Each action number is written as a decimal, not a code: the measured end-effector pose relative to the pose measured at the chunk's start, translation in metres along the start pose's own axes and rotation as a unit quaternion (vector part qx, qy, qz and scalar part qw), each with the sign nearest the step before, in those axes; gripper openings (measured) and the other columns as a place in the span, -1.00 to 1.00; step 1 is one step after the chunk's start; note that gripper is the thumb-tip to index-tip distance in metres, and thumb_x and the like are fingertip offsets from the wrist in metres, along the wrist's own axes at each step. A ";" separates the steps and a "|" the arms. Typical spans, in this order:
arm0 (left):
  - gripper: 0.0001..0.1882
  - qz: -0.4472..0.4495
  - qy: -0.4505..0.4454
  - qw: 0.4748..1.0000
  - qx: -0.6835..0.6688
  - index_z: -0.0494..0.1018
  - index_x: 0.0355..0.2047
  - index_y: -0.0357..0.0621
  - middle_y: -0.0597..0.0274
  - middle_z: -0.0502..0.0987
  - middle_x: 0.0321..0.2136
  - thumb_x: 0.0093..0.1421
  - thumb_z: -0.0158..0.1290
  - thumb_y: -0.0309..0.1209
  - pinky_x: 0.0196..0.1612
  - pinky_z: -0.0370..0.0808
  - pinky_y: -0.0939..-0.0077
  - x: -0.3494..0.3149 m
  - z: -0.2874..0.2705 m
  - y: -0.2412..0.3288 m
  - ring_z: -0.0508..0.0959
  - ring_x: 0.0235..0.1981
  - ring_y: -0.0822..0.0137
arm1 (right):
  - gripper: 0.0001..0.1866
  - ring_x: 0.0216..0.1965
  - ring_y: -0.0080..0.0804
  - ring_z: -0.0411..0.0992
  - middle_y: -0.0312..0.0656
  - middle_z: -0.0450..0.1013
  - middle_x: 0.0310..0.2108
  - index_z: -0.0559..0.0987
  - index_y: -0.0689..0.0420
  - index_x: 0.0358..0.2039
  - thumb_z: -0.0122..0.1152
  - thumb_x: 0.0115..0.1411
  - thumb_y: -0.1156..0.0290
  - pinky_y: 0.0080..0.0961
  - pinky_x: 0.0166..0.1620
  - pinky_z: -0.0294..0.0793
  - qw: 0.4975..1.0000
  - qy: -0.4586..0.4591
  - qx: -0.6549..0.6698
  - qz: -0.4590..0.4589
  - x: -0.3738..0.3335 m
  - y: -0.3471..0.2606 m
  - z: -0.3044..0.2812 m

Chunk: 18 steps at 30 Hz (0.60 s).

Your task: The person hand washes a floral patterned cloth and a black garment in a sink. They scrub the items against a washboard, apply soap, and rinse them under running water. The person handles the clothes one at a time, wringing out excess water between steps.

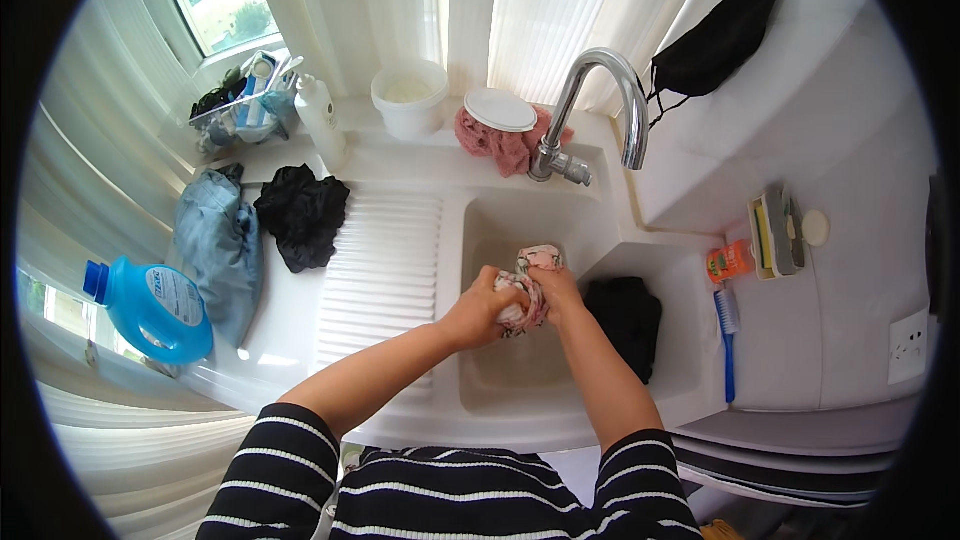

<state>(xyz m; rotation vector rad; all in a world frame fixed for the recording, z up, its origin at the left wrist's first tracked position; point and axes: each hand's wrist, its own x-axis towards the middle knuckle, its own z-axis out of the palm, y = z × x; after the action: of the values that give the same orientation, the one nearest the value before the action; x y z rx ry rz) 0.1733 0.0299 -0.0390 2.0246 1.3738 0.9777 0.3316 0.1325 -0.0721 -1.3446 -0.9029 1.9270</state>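
Note:
Over the left basin of the white sink (480, 380), both of my hands grip a bunched floral cloth (540, 258) in white, pink and green. My left hand (482, 310) is closed round its lower left part. On the right side, my right hand (558, 292) is wrapped round the same bundle. Much of the cloth is hidden by my fingers. Just right of my right forearm, a black garment (625, 325) lies in the neighbouring basin. The chrome faucet (590, 90) arches behind my hands, its spout off to the right of the cloth.
Left of the basin is a ribbed washboard (380, 270), with black cloth (300, 215), light blue denim (218, 240) and a blue detergent jug (160, 310) beyond. A white tub (410, 100), pump bottle (318, 115) and pink towel (490, 145) line the back. A blue brush (727, 340) lies at right.

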 end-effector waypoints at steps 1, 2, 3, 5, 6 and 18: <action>-0.40 -0.024 0.049 0.998 -0.004 0.40 -0.08 0.09 -0.04 0.35 -0.05 -0.16 0.02 -0.76 -0.02 0.50 0.43 -0.003 -0.005 -0.011 0.46 -0.07 -0.04 | -0.80 -0.28 -0.31 0.54 -0.19 0.55 -0.30 0.57 0.16 -0.23 0.21 0.09 0.44 -0.33 -0.18 0.56 0.998 -0.012 0.068 0.010 -0.001 -0.001 0.000; -0.40 -0.091 0.065 0.982 -0.154 0.39 -0.06 0.05 0.00 0.37 -0.05 -0.13 0.00 -0.77 -0.02 0.50 0.43 -0.005 -0.009 -0.021 0.47 -0.06 0.03 | -0.79 -0.24 -0.28 0.53 -0.19 0.55 -0.27 0.55 0.15 -0.21 0.20 0.12 0.43 -0.30 -0.13 0.54 0.992 -0.023 0.122 0.015 -0.002 -0.004 0.002; -0.41 -0.154 0.078 0.938 -0.301 0.37 -0.04 0.01 0.03 0.40 -0.06 -0.11 -0.01 -0.77 -0.02 0.50 0.43 -0.004 -0.018 -0.021 0.48 -0.05 0.10 | -0.79 -0.19 -0.26 0.53 -0.19 0.54 -0.24 0.54 0.14 -0.19 0.18 0.15 0.41 -0.27 -0.08 0.52 0.984 -0.032 0.176 0.021 -0.006 -0.009 0.005; -0.48 -0.253 0.085 0.773 -0.576 0.39 -0.04 -0.08 0.17 0.28 -0.03 -0.07 0.00 -0.72 -0.01 0.46 0.44 -0.006 -0.038 -0.017 0.41 -0.02 0.33 | -0.77 -0.10 -0.24 0.49 -0.20 0.53 -0.18 0.51 0.08 -0.14 0.18 0.20 0.33 -0.20 0.04 0.46 0.968 -0.046 0.247 0.017 -0.012 -0.014 0.010; -0.49 -0.253 0.086 0.770 -0.579 0.40 -0.05 -0.08 0.15 0.29 -0.03 -0.07 0.00 -0.72 0.00 0.46 0.43 -0.011 -0.044 -0.018 0.40 0.00 0.33 | -0.77 -0.11 -0.25 0.50 -0.21 0.53 -0.18 0.51 0.07 -0.14 0.17 0.20 0.33 -0.20 0.03 0.47 0.967 -0.043 0.251 0.021 -0.016 -0.018 0.018; -0.85 0.142 -0.072 0.959 0.234 0.54 -0.36 0.12 -0.08 0.34 -0.16 0.02 0.09 -0.38 -0.17 0.54 0.16 -0.031 -0.035 0.021 0.42 -0.10 -0.11 | -0.90 -0.46 -0.40 0.48 -0.24 0.50 -0.46 0.57 0.20 -0.38 0.19 0.03 0.54 -0.37 -0.43 0.49 0.990 -0.014 -0.132 -0.053 -0.003 -0.011 0.046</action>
<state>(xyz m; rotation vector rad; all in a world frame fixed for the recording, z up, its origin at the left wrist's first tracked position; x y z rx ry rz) 0.1503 -0.0063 -0.0103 2.6459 1.3507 0.6342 0.2896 0.1279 -0.0500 -1.3881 -1.2544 1.7962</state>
